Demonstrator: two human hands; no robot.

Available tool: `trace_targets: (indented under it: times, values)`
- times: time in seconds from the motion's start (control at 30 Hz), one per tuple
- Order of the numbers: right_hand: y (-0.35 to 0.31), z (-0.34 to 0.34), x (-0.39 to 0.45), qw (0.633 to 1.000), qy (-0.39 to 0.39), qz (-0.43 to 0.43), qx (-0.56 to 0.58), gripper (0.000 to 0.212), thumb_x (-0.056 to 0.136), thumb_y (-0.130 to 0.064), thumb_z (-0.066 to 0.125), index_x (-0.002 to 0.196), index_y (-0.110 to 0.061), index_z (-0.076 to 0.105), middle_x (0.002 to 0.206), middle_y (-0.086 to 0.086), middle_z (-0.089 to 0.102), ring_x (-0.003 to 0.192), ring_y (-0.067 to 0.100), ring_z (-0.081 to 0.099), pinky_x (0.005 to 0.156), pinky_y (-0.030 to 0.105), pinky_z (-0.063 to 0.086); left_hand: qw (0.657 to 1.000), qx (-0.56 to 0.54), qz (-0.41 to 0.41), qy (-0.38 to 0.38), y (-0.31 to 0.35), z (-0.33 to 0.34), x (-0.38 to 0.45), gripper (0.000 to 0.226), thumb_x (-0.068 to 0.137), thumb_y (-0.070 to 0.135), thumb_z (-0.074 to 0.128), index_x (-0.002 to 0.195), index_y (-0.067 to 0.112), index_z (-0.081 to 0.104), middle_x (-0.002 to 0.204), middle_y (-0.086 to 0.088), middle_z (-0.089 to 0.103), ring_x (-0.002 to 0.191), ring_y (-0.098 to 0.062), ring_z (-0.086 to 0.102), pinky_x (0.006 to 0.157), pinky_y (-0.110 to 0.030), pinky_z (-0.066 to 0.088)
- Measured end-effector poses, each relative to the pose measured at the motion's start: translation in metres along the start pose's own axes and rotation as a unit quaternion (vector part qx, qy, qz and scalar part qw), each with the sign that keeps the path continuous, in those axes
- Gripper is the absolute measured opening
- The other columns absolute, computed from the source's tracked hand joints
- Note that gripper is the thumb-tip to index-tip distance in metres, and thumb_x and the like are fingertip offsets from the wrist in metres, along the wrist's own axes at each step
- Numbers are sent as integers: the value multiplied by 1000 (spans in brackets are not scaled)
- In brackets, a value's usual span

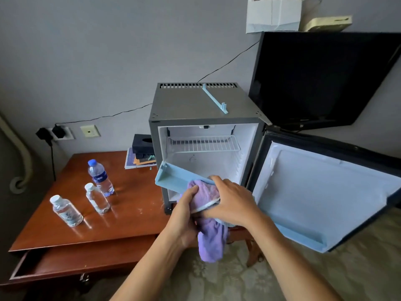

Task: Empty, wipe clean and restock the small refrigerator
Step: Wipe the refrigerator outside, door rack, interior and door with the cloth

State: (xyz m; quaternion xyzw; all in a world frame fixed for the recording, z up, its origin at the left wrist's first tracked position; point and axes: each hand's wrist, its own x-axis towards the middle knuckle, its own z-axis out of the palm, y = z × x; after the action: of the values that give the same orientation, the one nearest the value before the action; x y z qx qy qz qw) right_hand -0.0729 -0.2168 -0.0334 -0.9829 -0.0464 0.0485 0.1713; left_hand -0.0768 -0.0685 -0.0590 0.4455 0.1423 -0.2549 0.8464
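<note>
Refrigerator [204,109], set upright on the wooden table [130,218] beside a dark television [321,79], is faced toward the camera with its door [321,192] swung fully open to the right and one wire rack [204,144] left inside. One pale blue door shelf [173,178], its long axis slanting down to the right, is held across the opening by the right hand [232,200], fingers curled over its edge, and one purple cloth [208,224] is gripped against it by the left hand [186,205]. Three water bottles [101,178] are stood on the table to the left, and one blue rail [214,98] is laid on the fridge top.

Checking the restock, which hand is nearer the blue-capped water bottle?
Left. The left hand, gripping the purple cloth, is closer to the blue-capped bottle; the right hand is farther right.
</note>
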Motion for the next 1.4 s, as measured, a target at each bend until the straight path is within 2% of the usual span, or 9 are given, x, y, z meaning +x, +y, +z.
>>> trace_targets:
  times: [0.1, 0.27, 0.43, 0.6, 0.7, 0.83, 0.93, 1.1, 1.4]
  values:
    - [5, 2, -2, 999, 37, -36, 4, 64, 65, -70, 68, 113, -36, 42, 104, -8, 67, 97, 25, 65, 74, 37, 48, 998, -4, -23, -65, -4, -18, -2, 42, 94, 29, 59, 127, 5, 68, 120, -18, 71, 95, -30, 72, 95, -42, 49]
    - [26, -19, 6, 995, 70, -47, -46, 26, 86, -39, 61, 110, -30, 60, 91, 0, 72, 89, 33, 65, 71, 36, 50, 992, -12, -19, -127, 25, -80, 6, 70, 53, -4, 51, 121, -2, 66, 132, -26, 57, 123, -41, 56, 111, -73, 31]
    - [22, -31, 23, 987, 84, -73, -113, 16, 81, -23, 56, 90, -18, 69, 75, 8, 65, 75, 36, 59, 64, 36, 44, 986, 61, -69, -138, 77, -85, 19, 62, 64, 11, 41, 115, -6, 72, 121, -32, 63, 107, -56, 65, 78, -60, 59]
    - [20, -55, 35, 984, 49, -78, -155, 18, 83, -22, 55, 89, -18, 72, 74, 6, 66, 77, 35, 59, 68, 36, 47, 906, 175, -137, -361, 110, -72, 27, 81, 85, 42, 49, 152, -3, 38, 145, -38, 44, 126, -56, 52, 99, -56, 52]
    - [15, -58, 40, 976, 39, -103, -187, 17, 83, -21, 56, 89, -20, 72, 72, 2, 61, 78, 33, 57, 68, 36, 39, 860, 339, -142, -352, 108, -52, 27, 72, 95, 54, 51, 141, -1, 51, 132, -34, 58, 102, -41, 68, 84, -44, 60]
    - [23, -48, 50, 965, 198, -169, -26, 37, 67, -9, 62, 99, -24, 72, 96, 1, 70, 95, 26, 62, 79, 34, 45, 882, 397, -78, -243, 90, -27, 21, 43, 96, 37, 61, 111, -4, 62, 89, -30, 68, 70, -34, 70, 65, -37, 59]
    - [36, -41, 52, 904, 393, -15, 167, 30, 74, -5, 66, 97, -18, 53, 96, -1, 57, 84, 19, 52, 66, 31, 39, 934, 300, -39, -191, 82, -26, 23, 31, 100, 21, 51, 117, -5, 56, 84, -30, 67, 67, -36, 69, 60, -35, 57]
    - [66, -48, 62, 797, 346, 210, 448, 16, 82, -19, 61, 97, -21, 55, 87, 0, 64, 83, 30, 64, 64, 33, 47, 943, 240, 42, -228, 81, -25, 25, 52, 99, 12, 46, 142, 40, 54, 103, -19, 65, 75, -38, 63, 69, -40, 55]
    - [32, -42, 88, 965, 241, 32, 93, 43, 94, -27, 48, 137, -34, 45, 136, -6, 40, 105, 22, 54, 82, 35, 44, 951, 195, 108, -214, 57, -3, 20, 49, 103, 10, 45, 141, 38, 58, 108, -20, 66, 83, -39, 61, 72, -42, 55]
